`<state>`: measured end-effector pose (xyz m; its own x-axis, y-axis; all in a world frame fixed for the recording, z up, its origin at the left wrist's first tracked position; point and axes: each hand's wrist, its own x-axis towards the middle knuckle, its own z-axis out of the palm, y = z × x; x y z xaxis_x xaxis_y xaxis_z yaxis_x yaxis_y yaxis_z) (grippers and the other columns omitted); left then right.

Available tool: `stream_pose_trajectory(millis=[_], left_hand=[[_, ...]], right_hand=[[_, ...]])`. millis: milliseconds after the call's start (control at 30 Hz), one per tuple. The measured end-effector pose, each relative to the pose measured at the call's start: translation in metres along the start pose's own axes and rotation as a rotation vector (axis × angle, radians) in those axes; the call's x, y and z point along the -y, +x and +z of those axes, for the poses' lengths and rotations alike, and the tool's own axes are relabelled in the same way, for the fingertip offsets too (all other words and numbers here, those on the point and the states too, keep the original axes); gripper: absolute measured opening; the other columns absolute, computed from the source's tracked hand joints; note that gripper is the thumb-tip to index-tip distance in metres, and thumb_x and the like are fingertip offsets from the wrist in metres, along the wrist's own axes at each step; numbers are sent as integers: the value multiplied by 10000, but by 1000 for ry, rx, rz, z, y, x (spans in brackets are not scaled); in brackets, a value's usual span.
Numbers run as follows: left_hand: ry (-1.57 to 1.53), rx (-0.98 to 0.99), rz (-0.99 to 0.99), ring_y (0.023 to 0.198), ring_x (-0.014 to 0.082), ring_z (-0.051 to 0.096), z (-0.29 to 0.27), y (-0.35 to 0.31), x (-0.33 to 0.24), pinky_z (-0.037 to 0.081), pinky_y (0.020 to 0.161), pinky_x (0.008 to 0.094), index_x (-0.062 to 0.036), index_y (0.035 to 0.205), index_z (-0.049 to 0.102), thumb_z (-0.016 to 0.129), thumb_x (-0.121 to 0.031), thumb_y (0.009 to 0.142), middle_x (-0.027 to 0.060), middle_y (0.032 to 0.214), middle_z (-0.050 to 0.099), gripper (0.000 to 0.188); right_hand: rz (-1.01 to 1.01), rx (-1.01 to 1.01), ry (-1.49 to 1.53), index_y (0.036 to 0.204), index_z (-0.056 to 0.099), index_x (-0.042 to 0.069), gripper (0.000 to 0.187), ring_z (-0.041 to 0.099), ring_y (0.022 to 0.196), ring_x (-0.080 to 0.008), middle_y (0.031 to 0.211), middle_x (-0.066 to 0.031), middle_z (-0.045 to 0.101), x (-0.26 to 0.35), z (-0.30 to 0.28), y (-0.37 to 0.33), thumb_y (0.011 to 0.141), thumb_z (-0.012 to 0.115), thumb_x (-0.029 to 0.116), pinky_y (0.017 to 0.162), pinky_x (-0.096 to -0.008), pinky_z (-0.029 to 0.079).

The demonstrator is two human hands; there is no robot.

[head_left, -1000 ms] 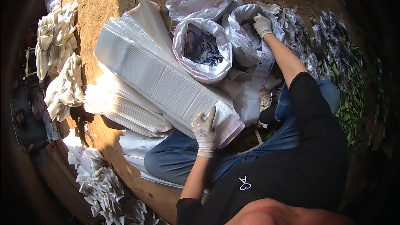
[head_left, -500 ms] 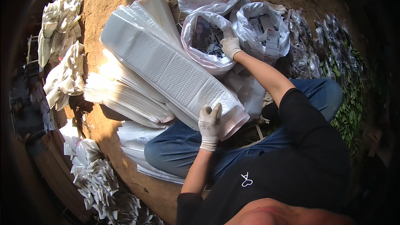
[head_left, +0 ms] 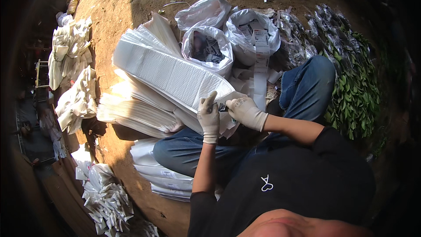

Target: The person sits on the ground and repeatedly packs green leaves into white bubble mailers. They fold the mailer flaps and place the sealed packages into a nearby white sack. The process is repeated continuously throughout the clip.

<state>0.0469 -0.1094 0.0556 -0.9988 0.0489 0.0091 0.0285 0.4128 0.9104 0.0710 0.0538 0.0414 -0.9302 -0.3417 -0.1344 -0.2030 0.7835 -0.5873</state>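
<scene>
Both my hands wear white gloves. Across my lap and the ground ahead lies a long white padded sleeve (head_left: pixel 171 72) with a quilted surface, topping a fanned stack of similar ones. My left hand (head_left: pixel 208 118) is closed on the sleeve's near end. Just beside it, my right hand (head_left: pixel 245 112) is closed at the same end, pinching a small dark printed card (head_left: pixel 222 105), mostly hidden by the fingers. Ahead stands a white plastic bag (head_left: pixel 186 44) with many small printed cards inside.
A second white bag (head_left: pixel 276 39) holds labels, with a label strip (head_left: pixel 262 63) hanging out. Behind is a third white bag (head_left: pixel 204 11). Leafy plants (head_left: pixel 353 92) in clear wrapping lie at right. White bundles (head_left: pixel 72 52) line the left, and flat white packages (head_left: pixel 160 171) lie by my left knee.
My right hand has come back from the bag of cards to the sleeve's near end, now with a small card. My left hand stays at the sleeve. The view has shifted slightly.
</scene>
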Motion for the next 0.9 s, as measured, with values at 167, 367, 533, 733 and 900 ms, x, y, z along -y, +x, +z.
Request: stream_pose_trajectory(millis=[167, 367, 533, 733, 900], left_hand=[[228, 65, 204, 854, 300, 648, -14, 1, -14, 528, 767, 376, -91, 1217, 706, 598, 43, 838, 131, 910, 633, 416], [426, 88, 265, 805, 305, 673, -43, 26, -11, 538, 706, 399, -142, 1104, 727, 638, -102, 915, 95, 928, 664, 213], [277, 521, 67, 684, 206, 592, -29, 19, -3, 508, 666, 357, -120, 1267, 659, 740, -226, 870, 65, 818, 608, 419], [98, 499, 7, 722, 309, 622, -9, 60, 6, 500, 642, 403, -84, 921, 700, 729, -97, 839, 92, 786, 616, 88], [137, 446, 58, 709, 291, 618, -6, 83, 11, 493, 615, 415, -101, 881, 671, 732, -119, 828, 82, 758, 585, 82]], right_hand=[[343, 7, 791, 969, 683, -50, 297, 694, 908, -368, 906, -220, 712, 14, -9, 31, 911, 619, 234, 850, -441, 528], [-590, -19, 67, 1110, 694, 97, 262, 694, 873, -273, 1069, -73, 705, 11, -113, -15, 901, 670, 253, 770, -395, 559], [-483, -7, -205, 1007, 718, 147, 220, 684, 844, -205, 909, -16, 702, -98, -220, -18, 815, 771, 241, 718, -369, 535], [-537, 181, -238, 864, 689, 155, 176, 663, 821, -180, 800, 31, 651, -122, -232, 20, 810, 788, 290, 741, -352, 528], [-504, 327, -60, 851, 701, 155, 143, 660, 808, -179, 799, 25, 649, -147, -247, 52, 815, 779, 269, 737, -346, 528]])
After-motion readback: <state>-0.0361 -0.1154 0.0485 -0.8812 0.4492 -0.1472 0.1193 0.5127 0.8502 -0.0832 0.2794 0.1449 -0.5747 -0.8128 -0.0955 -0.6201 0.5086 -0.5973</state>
